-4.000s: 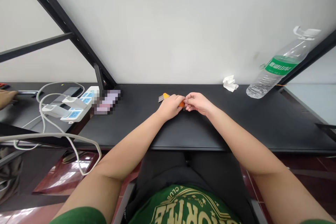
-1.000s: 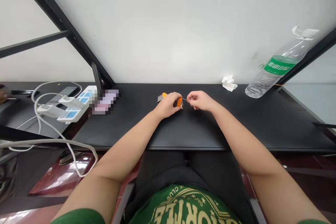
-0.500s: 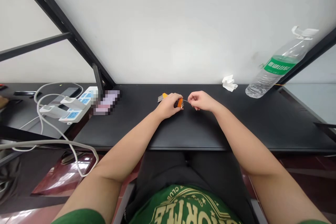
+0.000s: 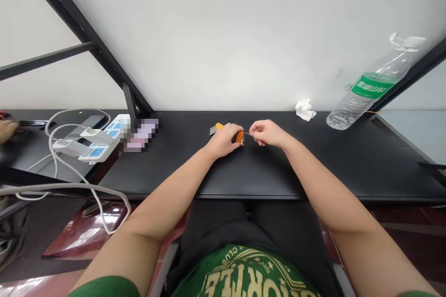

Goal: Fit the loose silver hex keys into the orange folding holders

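My left hand (image 4: 223, 141) is closed around an orange holder (image 4: 239, 137) on the black table. Several thin metal rods stick out at both ends of the holder, which looks like a hex key set; my fingers cover its middle. Just to the right, my right hand (image 4: 267, 132) pinches a thin metal hex key (image 4: 247, 133) between thumb and fingertips. The key's free end points left at the holder's right end. Whether its tip sits inside the holder is too small to tell.
A tilted-looking water bottle (image 4: 365, 88) and a crumpled tissue (image 4: 305, 109) are at the back right. To the left lie a blurred-out pinkish item (image 4: 141, 135), a power strip (image 4: 104, 141) with white cables and a phone (image 4: 94, 122). Another person's hand (image 4: 7, 131) shows at the left edge.
My two hands have hardly moved; slightly less of the hex key shows between them. At the far left, the other person's hand has come further into view.
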Demonstrator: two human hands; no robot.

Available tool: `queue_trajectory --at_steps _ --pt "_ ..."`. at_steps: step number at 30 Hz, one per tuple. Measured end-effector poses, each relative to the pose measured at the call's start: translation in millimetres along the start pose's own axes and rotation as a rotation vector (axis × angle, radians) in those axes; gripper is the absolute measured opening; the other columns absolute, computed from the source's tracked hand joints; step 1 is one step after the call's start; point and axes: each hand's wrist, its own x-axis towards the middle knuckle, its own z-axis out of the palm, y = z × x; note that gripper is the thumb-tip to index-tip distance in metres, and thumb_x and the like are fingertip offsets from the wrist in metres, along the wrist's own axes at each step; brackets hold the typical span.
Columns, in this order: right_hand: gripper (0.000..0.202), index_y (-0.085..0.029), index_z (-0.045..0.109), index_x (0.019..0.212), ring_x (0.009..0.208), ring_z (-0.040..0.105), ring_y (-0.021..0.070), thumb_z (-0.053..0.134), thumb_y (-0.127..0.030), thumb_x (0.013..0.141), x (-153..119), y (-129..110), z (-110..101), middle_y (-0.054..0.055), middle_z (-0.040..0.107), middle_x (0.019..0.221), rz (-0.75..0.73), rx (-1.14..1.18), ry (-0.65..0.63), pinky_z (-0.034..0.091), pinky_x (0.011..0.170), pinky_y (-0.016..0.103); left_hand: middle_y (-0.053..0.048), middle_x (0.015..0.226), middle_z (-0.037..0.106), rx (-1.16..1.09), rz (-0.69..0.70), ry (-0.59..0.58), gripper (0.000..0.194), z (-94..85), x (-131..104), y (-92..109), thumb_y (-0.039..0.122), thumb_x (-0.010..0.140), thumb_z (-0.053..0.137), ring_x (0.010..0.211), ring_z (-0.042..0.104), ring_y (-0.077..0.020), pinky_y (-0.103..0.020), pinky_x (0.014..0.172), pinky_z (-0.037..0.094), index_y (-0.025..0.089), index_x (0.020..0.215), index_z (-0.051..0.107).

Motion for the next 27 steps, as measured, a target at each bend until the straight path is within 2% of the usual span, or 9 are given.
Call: queue_trajectory --at_steps 3,8,12,17,22,24,26,27 --pt "0.016 -0.018 0.067 0.085 0.05 0.058 0.0107 0.08 -0.027 0.081 3.4 1.2 8.0 0.0 0.065 0.064 0.014 0.177 0.023 0.047 0.045 0.021 -0.007 0.119 0.072 -0.013 0.019 0.02 0.042 2.0 0.6 0.2 0.022 0.085 0.08 0.112 0.063 -0.0256 -0.043 0.099 0.053 0.023 0.124 0.064" --pt "0.032 -0.016 0.065 0.081 0.054 0.06 0.0104 0.09 -0.036 0.076 9.6 4.1 23.4 0.002 0.068 0.067 0.088 0.467 0.045 0.052 0.05 0.022 -0.007 0.113 0.073 -0.045 0.045 0.053 0.039 4.8 3.3 -1.5 0.027 0.083 0.083 0.112 0.064 -0.0264 -0.046 0.103 0.052 0.023 0.118 0.067" --pt "0.04 -0.016 0.068 0.09 0.064 0.066 0.0117 0.095 -0.037 0.07 10.6 6.7 23.6 0.004 0.073 0.077 0.069 0.613 -0.044 0.058 0.062 0.024 -0.006 0.115 0.074 -0.105 -0.027 0.091 0.04 3.2 3.1 -1.2 0.029 0.082 0.084 0.113 0.066 -0.0253 -0.044 0.102 0.053 0.024 0.118 0.068" --pt "0.045 -0.019 0.062 0.089 0.055 0.059 0.01 0.094 -0.044 0.071 10.2 11.2 25.8 -0.003 0.065 0.064 0.02 0.559 -0.037 0.052 0.054 0.022 -0.007 0.121 0.074 -0.162 -0.042 0.064 0.042 3.5 1.8 2.7 0.029 0.084 0.083 0.116 0.067 -0.0249 -0.044 0.105 0.052 0.023 0.122 0.067" --pt "0.049 -0.021 0.056 0.084 0.05 0.053 0.0094 0.091 -0.054 0.071 15.1 16.4 25.0 -0.004 0.061 0.061 0.041 0.45 -0.007 0.042 0.047 0.021 -0.008 0.123 0.073 -0.143 -0.048 0.052 0.042 5.0 2.7 3.2 0.029 0.085 0.083 0.118 0.067 -0.0251 -0.044 0.104 0.052 0.023 0.123 0.067" --pt "0.046 -0.02 0.058 0.082 0.048 0.049 0.009 0.088 -0.054 0.073 14.4 7.9 21.9 -0.005 0.057 0.058 0.041 0.33 0.074 0.037 0.045 0.021 -0.008 0.122 0.073 -0.124 -0.038 0.051 0.043 4.8 2.8 3.1 0.028 0.084 0.083 0.116 0.067 -0.0249 -0.043 0.103 0.053 0.023 0.123 0.066" --pt "0.04 -0.02 0.062 0.079 0.049 0.047 0.009 0.086 -0.052 0.076 4.4 -13.3 24.4 -0.004 0.055 0.057 -0.011 0.217 0.181 0.036 0.045 0.021 -0.008 0.118 0.073 -0.097 -0.032 0.025 0.043 4.7 2.6 3.4 0.028 0.083 0.083 0.113 0.067 -0.0261 -0.045 0.1 0.054 0.023 0.122 0.066" --pt "0.037 -0.02 0.063 0.079 0.052 0.05 0.0096 0.085 -0.051 0.077 -6.2 -28.4 29.8 -0.002 0.059 0.062 -0.066 0.227 0.182 0.04 0.047 0.021 -0.007 0.115 0.074 -0.088 -0.044 0.013 0.041 4.9 2.6 3.4 0.028 0.082 0.083 0.111 0.067 -0.0268 -0.045 0.099 0.054 0.022 0.12 0.068"
